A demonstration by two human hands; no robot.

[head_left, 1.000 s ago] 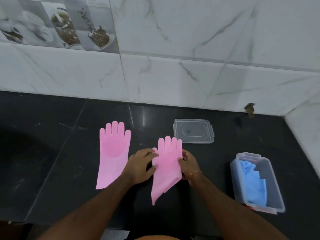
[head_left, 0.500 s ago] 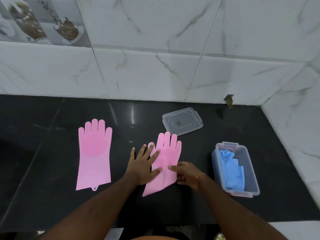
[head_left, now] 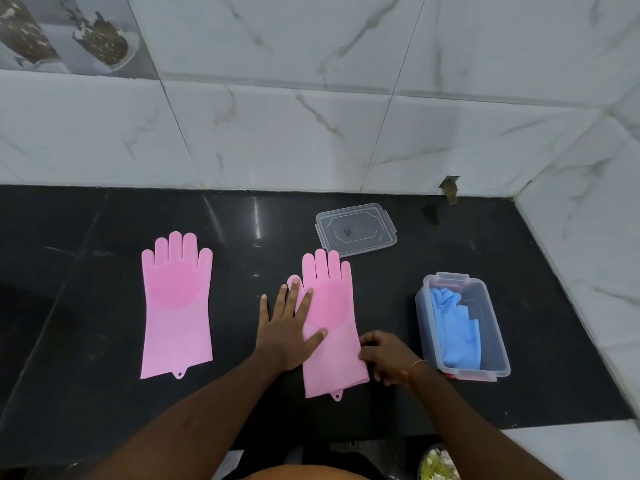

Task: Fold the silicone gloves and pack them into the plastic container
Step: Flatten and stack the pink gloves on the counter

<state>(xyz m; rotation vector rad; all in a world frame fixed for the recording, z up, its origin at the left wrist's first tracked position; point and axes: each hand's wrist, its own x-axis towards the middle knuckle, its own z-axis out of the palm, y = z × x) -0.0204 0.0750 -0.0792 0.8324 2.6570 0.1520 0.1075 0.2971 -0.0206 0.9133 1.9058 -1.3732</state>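
Observation:
Two pink silicone gloves lie flat on the black counter, fingers pointing to the wall. The left pink glove (head_left: 176, 306) lies alone. My left hand (head_left: 287, 327) rests flat with spread fingers on the left edge of the right pink glove (head_left: 332, 327). My right hand (head_left: 384, 355) pinches that glove's right edge near the cuff. A clear plastic container (head_left: 491, 327) stands to the right with folded blue gloves (head_left: 457, 327) inside.
The container's clear lid (head_left: 356, 228) lies behind the right glove. White marble tiles (head_left: 311, 133) rise at the back and along the right side. The counter's front edge (head_left: 568, 427) runs close below my arms. A bowl (head_left: 438, 464) shows at the bottom right.
The right glove went from tilted and partly lifted to flat and straight on the counter. My left hand opened and spread on it; my right hand slid down to the cuff edge.

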